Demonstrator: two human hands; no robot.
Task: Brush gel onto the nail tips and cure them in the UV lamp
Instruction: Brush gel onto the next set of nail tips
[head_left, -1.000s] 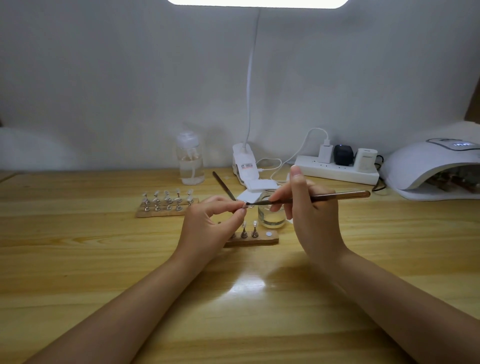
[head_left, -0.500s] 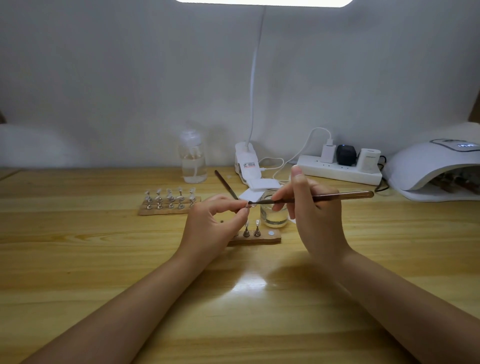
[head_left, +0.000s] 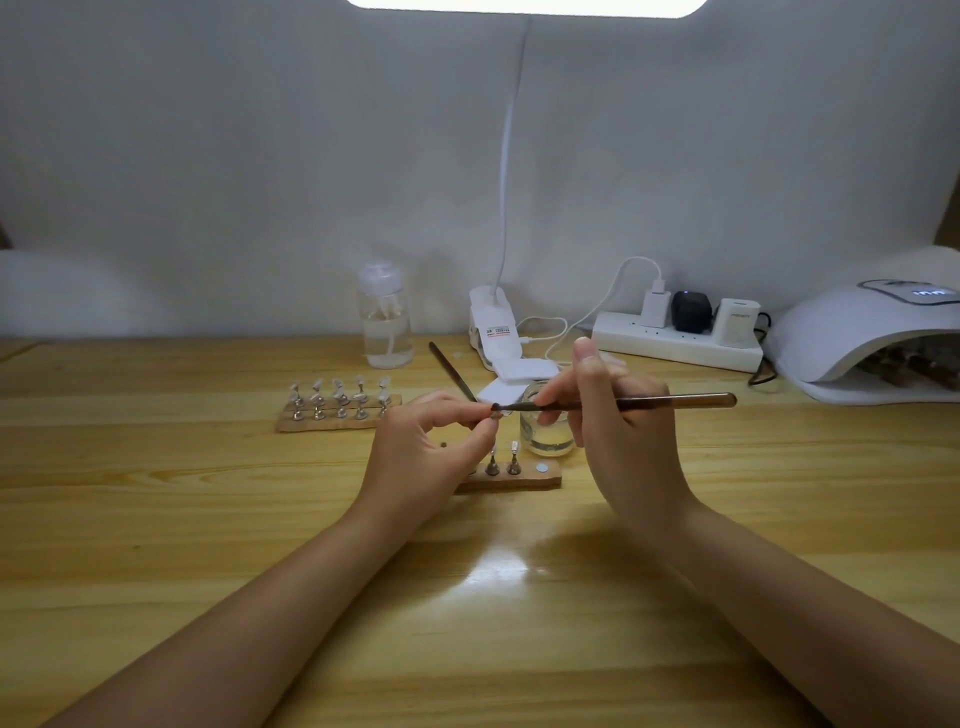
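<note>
The left hand (head_left: 423, 457) pinches a tiny nail tip (head_left: 500, 411) between its thumb and first finger, up above the table (head_left: 156, 519). The right hand (head_left: 618, 431) grips a long thin brush (head_left: 649, 402) with its fingers curled round it. The brush lies almost flat, its long side going left to right. The dark hairy end points left and touches the nail tip, and the round back end points right, toward the UV lamp (head_left: 857, 338).

Just behind the brush stands a small glass jar (head_left: 545, 431); the right hand hides part of it. In front of the jar lies a wooden holder (head_left: 514, 475) with a few little metal stands on it, and the left hand covers its left end. Left of the jar, a bit away, lies a second wooden holder (head_left: 337, 410) with a row of nail tips on stands. Another brush (head_left: 451, 370) lies slanted behind the left hand. Behind the jar are white pads (head_left: 519, 371), a white clip lamp (head_left: 491, 327) and a clear bottle (head_left: 387, 322). A white power strip (head_left: 675, 340) sits back and right of the jar. The UV lamp is far right of the jar, with brown holders inside it
</note>
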